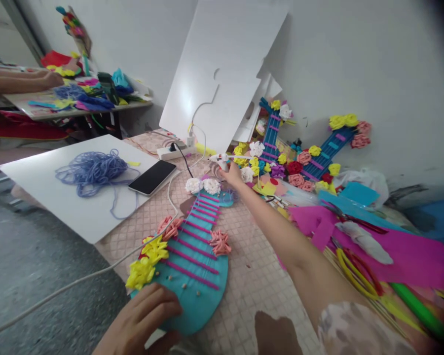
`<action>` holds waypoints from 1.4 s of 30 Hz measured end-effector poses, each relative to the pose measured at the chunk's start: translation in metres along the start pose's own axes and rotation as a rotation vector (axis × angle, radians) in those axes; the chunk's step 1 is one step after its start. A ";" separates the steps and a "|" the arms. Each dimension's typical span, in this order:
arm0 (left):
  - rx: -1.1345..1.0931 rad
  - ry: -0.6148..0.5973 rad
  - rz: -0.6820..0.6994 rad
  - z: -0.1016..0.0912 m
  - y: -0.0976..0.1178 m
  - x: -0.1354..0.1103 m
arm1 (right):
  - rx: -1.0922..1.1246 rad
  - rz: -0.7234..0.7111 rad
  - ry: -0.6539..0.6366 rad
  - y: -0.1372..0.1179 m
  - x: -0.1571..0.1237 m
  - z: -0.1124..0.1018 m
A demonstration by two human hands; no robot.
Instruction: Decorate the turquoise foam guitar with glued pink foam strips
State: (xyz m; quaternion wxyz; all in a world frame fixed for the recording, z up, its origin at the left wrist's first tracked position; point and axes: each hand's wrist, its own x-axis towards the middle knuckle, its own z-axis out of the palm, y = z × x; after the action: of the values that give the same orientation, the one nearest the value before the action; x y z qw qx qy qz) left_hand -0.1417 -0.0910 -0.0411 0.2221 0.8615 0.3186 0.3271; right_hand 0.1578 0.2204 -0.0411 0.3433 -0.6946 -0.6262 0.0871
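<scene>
A turquoise guitar-shaped craft piece [200, 276] lies on the patterned mat, with pink strips across it and yellow, pink and white felt flowers along its edges. My left hand [144, 318] rests flat on its near rounded end, fingers lying together. My right arm stretches forward; my right hand [232, 175] is closed on a white glue gun [222, 159] just beyond the far end of the piece, near the white flowers [203, 185]. The gun's white cord [170, 197] trails back to the left.
A white board [52, 197] on the left bears a tangle of blue yarn [92, 170] and a black phone [152, 177]. A power strip [173, 152] lies behind. Finished flower guitars [318, 158] lean on the wall. Magenta felt [392, 246] and scissors lie right. Another person's arm [22, 81] rests on a far table.
</scene>
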 end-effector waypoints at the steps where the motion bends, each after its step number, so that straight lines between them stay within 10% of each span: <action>1: 0.033 -0.006 0.003 -0.002 0.000 -0.002 | 0.014 0.006 0.001 -0.001 0.000 0.000; 8: 0.180 -0.066 0.010 -0.010 -0.004 -0.009 | 0.156 -0.002 0.066 -0.003 -0.033 -0.018; 14: 0.168 0.115 0.058 -0.012 -0.006 -0.015 | 0.337 -0.005 0.070 0.002 -0.126 -0.064; 19: 0.157 0.429 -0.332 -0.022 -0.015 -0.015 | 0.543 0.078 -0.068 -0.005 -0.232 -0.097; 23: -0.261 0.367 -0.671 -0.027 -0.020 -0.001 | 0.828 0.255 -0.231 -0.020 -0.291 -0.104; 31: -0.475 0.363 -0.825 -0.029 -0.021 0.020 | 1.094 0.227 -0.235 -0.045 -0.314 -0.095; 42: -0.714 0.257 -0.804 0.017 0.020 0.012 | 1.014 0.422 -0.069 -0.002 -0.350 -0.144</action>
State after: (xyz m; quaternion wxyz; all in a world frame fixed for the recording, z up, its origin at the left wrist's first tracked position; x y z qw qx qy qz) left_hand -0.1146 -0.0998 -0.0365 0.5672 0.4964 0.5164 0.4065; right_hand 0.1655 -0.1580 -0.0397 0.5894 -0.5494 -0.3637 0.4675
